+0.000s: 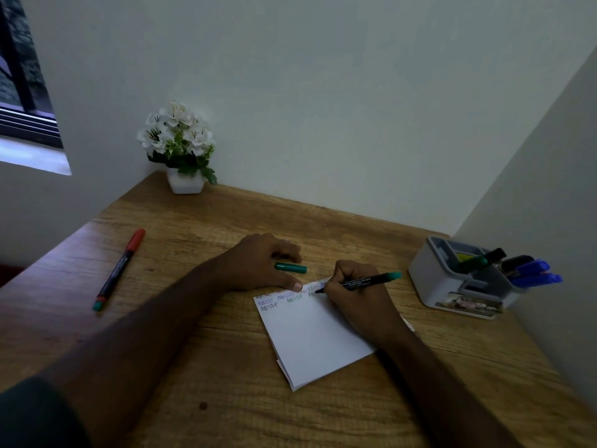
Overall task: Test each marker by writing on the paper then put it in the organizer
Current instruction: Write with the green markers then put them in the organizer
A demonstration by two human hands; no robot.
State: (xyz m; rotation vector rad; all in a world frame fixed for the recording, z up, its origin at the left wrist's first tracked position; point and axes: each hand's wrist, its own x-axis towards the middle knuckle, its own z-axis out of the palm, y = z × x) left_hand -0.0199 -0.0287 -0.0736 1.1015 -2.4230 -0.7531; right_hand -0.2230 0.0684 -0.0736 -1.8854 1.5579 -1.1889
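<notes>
Wooden table [193, 367] in a wall corner: the green marker [365, 281] is pinched by right hand [358, 295] fingers, tip on paper [310, 337] near the right edge. Light, rigid, best gripped mid-barrel. Left hand [258, 263] fingers are spread, pressing paper.

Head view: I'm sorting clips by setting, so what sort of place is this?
Probably a home desk nook: a wooden desk set into a wall corner, a potted flower, and a desk organizer with markers.

left hand [258, 263] flat, right hand [355, 286] gripping
</notes>
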